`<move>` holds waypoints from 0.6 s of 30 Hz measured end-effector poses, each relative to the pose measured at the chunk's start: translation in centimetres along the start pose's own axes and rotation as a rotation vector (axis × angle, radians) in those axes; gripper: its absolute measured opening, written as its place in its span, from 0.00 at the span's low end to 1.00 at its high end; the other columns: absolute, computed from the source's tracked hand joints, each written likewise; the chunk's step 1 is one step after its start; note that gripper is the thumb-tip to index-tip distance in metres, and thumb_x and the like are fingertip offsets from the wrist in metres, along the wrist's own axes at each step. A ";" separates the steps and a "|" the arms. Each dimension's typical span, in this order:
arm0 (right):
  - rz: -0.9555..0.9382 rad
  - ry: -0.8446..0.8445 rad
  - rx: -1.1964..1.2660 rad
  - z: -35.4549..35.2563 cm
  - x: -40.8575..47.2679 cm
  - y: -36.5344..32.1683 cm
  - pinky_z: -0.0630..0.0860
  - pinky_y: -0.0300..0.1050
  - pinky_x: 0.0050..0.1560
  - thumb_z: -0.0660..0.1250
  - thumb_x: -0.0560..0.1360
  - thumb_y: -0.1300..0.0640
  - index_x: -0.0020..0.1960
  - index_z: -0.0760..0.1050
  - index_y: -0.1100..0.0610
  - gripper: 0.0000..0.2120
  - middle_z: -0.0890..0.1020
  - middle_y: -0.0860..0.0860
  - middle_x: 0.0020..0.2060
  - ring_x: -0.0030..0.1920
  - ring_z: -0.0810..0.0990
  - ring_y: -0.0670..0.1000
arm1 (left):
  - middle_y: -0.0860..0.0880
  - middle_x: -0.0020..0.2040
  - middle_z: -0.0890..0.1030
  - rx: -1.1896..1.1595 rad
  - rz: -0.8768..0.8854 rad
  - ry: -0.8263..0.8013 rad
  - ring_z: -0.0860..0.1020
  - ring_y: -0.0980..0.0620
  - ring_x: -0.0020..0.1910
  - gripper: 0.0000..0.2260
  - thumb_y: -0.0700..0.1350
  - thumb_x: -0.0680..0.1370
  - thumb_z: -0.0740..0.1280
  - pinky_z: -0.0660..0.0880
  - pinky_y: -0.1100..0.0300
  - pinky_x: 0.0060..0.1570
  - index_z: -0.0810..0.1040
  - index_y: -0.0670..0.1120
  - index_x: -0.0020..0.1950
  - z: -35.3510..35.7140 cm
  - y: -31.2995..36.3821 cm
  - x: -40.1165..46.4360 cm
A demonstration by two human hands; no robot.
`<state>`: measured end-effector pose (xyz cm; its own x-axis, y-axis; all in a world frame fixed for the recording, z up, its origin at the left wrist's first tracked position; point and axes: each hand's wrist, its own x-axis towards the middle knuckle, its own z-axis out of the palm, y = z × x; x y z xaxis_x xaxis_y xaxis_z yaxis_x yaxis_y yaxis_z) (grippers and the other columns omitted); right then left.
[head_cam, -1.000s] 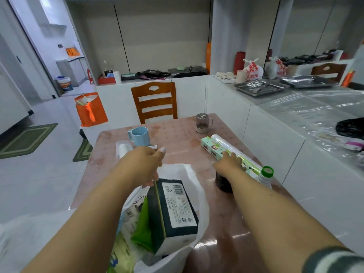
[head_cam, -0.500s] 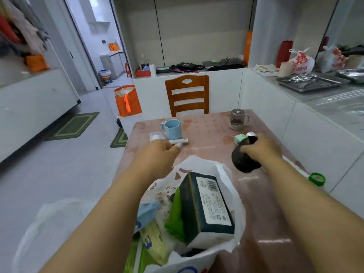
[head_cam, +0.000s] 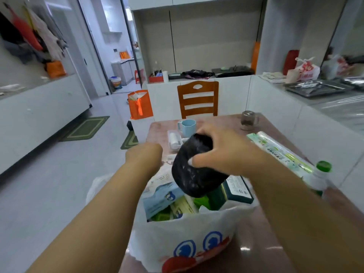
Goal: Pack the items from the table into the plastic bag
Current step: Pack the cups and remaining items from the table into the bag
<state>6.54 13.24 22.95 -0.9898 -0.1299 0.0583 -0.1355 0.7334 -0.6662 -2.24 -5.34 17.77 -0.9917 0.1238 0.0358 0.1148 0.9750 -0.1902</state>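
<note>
Right hand (head_cam: pixel 222 150) gripped a black cylindrical container (head_cam: pixel 197 166), fingers curled over its upper end and thumb across its side. Container was held in the air directly above the open mouth of the white plastic bag (head_cam: pixel 187 239), not touching the contents. Its long axis was tilted, upper end toward the far side of the table and lower end down toward the bag and the camera. Surface showed pale specks; material unclear, possibly a lidded jar.

Left hand (head_cam: pixel 144 156) was at the bag's far-left rim; its fingers were hidden behind the hand, so could not tell whether they held the plastic.

Bag stood on the brown table (head_cam: pixel 254 241), already holding a dark green box (head_cam: pixel 237 191) and a light blue packet (head_cam: pixel 161 196). On the table beyond: blue cup (head_cam: pixel 188 127), glass mug (head_cam: pixel 248 120), long green-and-white box (head_cam: pixel 279 152) lying flat, green-capped bottle (head_cam: pixel 321 174).
</note>
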 end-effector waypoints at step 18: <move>-0.105 0.413 -0.614 12.2 5.8 5.4 0.69 0.48 0.49 0.69 0.67 0.35 0.56 0.76 0.54 0.27 0.76 0.51 0.51 0.51 0.71 0.53 | 0.49 0.31 0.70 0.014 -0.061 0.144 0.67 0.50 0.27 0.10 0.53 0.75 0.67 0.65 0.59 0.28 0.74 0.47 0.47 0.1 -2.1 3.5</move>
<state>0.58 8.28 10.65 -0.8899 -0.0475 0.4536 -0.1108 0.9873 -0.1140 -6.00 -7.01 18.21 -0.9780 0.0908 0.1880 0.0530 0.9789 -0.1972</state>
